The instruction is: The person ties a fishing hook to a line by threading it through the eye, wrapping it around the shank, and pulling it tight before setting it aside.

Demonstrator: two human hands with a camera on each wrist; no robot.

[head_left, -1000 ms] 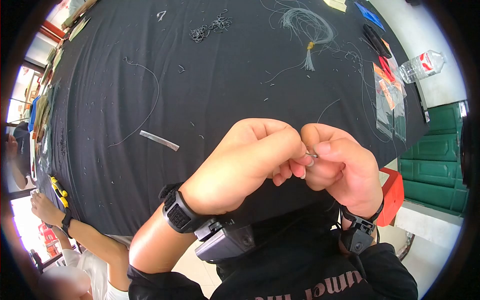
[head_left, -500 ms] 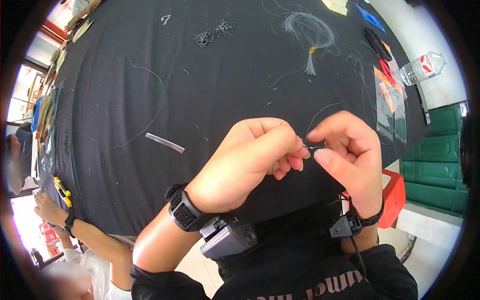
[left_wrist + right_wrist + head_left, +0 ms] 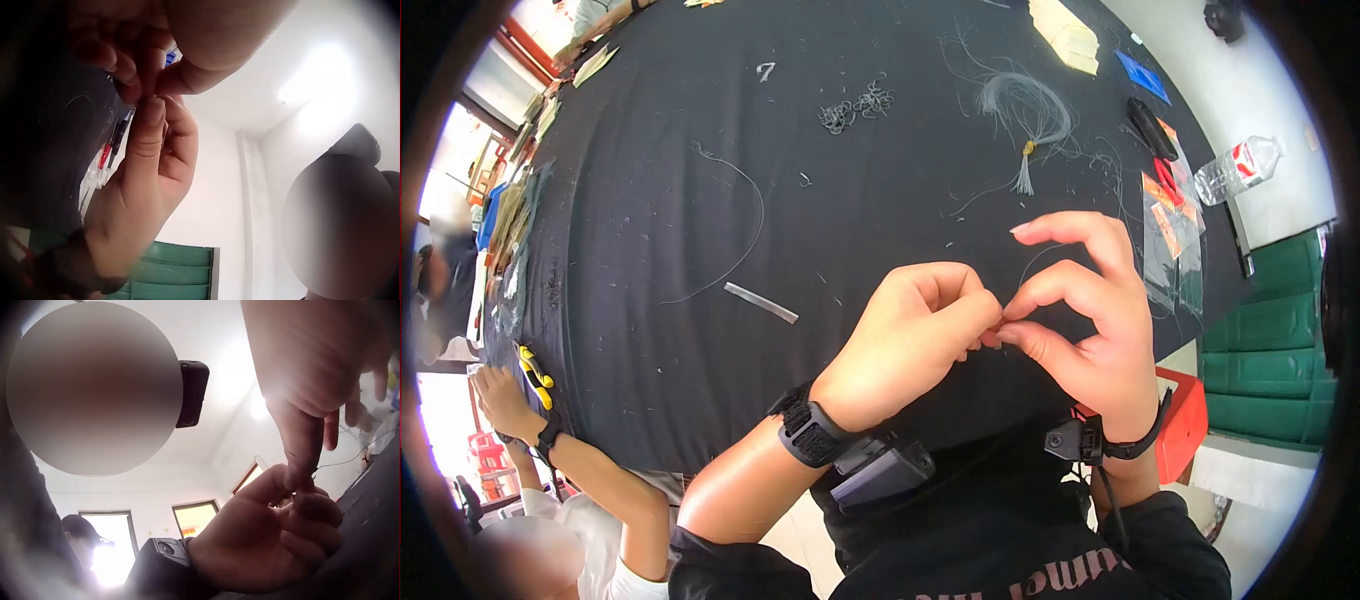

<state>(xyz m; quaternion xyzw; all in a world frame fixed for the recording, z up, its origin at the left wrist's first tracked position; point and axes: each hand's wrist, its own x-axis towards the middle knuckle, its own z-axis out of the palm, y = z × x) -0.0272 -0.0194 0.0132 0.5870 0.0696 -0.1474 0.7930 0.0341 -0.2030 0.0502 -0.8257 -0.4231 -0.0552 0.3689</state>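
Observation:
At the table's near edge my left hand (image 3: 910, 330) is curled, its thumb and index finger pinching a small hook that the fingers mostly hide. Thumb and index finger of my right hand (image 3: 1090, 320) meet at the left fingertips, pinching the thin line there; its other fingers are raised and spread. A thin clear line (image 3: 1036, 256) arcs up behind the right fingers. In the right wrist view the line (image 3: 342, 464) runs out from between the joined fingertips. The left wrist view shows the right hand (image 3: 153, 162) touching the left fingers.
On the black cloth (image 3: 650, 220) lie a pile of hooks (image 3: 855, 108), a bundle of line (image 3: 1030, 110), a silvery strip (image 3: 761, 302) and a loose line (image 3: 760, 210). Plastic packets (image 3: 1170, 240) and a bottle (image 3: 1238, 170) are at right. Another person's hand (image 3: 505, 402) is near yellow-handled cutters (image 3: 535, 376).
My right thumb and index finger have closed together at the left fingertips, and its other fingers have risen. The head view has shifted, so the table's things appear lower and further right.

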